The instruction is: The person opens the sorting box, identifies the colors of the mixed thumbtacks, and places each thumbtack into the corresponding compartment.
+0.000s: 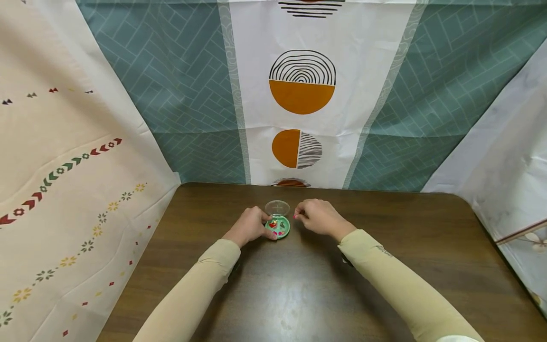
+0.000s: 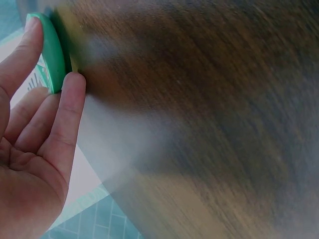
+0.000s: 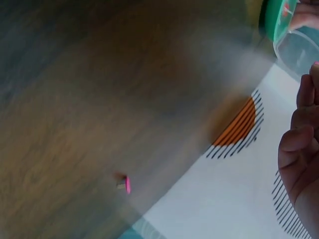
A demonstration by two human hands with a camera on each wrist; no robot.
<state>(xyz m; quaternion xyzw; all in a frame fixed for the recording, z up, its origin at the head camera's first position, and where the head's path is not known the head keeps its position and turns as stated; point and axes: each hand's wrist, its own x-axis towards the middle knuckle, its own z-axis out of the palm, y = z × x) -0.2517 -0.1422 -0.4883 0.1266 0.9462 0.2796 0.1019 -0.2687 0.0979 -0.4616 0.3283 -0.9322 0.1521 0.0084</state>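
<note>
My left hand [image 1: 252, 225] holds a small round green case [image 1: 288, 230] by its left side, thumb at the near edge and fingers at the far edge. The case's clear lid [image 1: 277, 207] stands open at the back. Inside lie several small pink and red pieces [image 1: 280, 233]. In the left wrist view, the fingers [image 2: 67, 112] press against the case's side. Just right of the case, my right hand [image 1: 318, 217] pinches a tiny pink piece [image 1: 295, 217] at its fingertips. Its exact kind is too small to tell.
A small piece with a pink disc-like head [image 3: 128, 184] and a short stem lies on the brown wooden table [image 1: 282, 294], in the right wrist view. A patterned cloth [image 1: 196, 95] hangs along the table's back edge, with more cloth at both sides.
</note>
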